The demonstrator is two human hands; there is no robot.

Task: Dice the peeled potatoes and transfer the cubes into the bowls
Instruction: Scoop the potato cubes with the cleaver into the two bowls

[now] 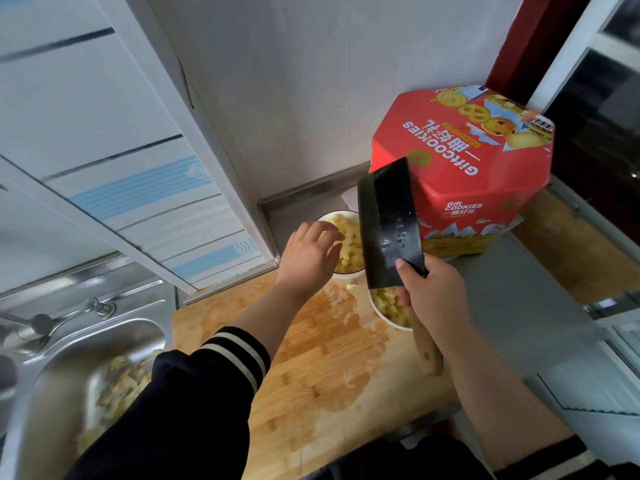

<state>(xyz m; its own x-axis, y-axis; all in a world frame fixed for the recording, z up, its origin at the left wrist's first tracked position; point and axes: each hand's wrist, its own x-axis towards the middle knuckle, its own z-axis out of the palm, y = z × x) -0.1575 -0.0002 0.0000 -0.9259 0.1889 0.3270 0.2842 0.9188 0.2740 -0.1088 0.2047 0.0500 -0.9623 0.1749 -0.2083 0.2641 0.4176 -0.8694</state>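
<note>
Your right hand is wrapped around the top of the pale wooden handle of a broad black-bladed cleaver, fingers curled tight where handle meets blade, so the blade stands up and tilts away from you with its flat face turned toward you and beads of water on it. The handle's end pokes out below your wrist. Directly beneath that hand sits the nearer white bowl, filled with pale yellow potato cubes, partly hidden by your fingers and the cleaver. Your left hand reaches forward with relaxed, spread fingers over the near rim of the farther white bowl, which is also heaped with diced potato; I cannot tell whether the fingertips touch the cubes, and the hand holds nothing that I can see. Its forearm comes out of a black sleeve with two white cuff stripes. Both bowls stand at the far end of the wet light wooden cutting board, the farther one near the wall corner, and a small potato scrap lies on the board between them. Just behind the cleaver stands a red octagonal cookie tin on the grey counter. To your left, the stainless steel sink holds a heap of yellowish potato peelings, blurred.
</note>
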